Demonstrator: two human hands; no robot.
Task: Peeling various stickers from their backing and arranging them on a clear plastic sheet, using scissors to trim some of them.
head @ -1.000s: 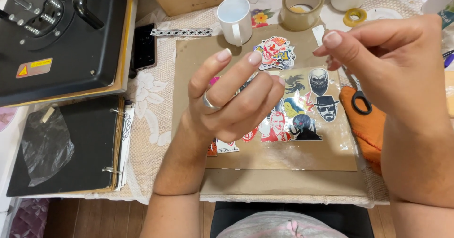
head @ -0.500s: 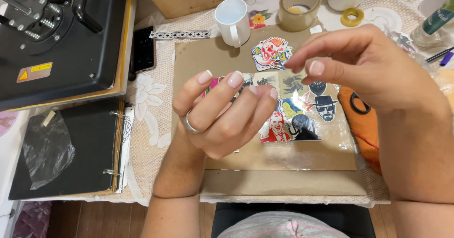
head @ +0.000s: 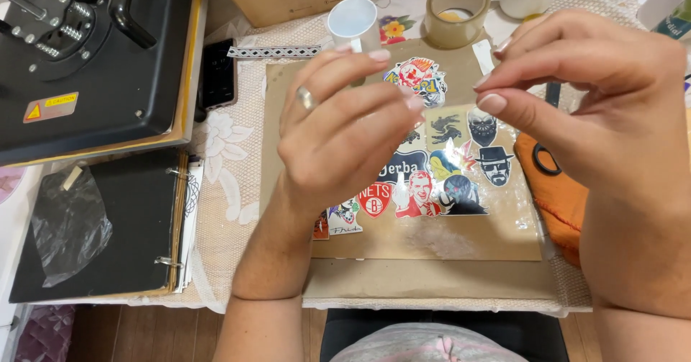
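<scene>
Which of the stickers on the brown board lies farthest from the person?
The round red-and-blue sticker, alone at the top, near the white cup; the others lie together below.

- My left hand [head: 338, 135] wears one plain silver band [head: 306, 97], sitting low on a finger near the knuckle.
- My right hand [head: 590, 99] carries no ring that I can see.
- Nails [head: 492, 103] on both hands are fairly long, rounded and painted a pale, glossy pink.
- Both forearms are bare, with no sleeves or cuffs, and no watch or bracelet at the wrists.
- Below my arms I see a pale grey-and-pink patterned garment [head: 432, 344] on my lap.
</scene>
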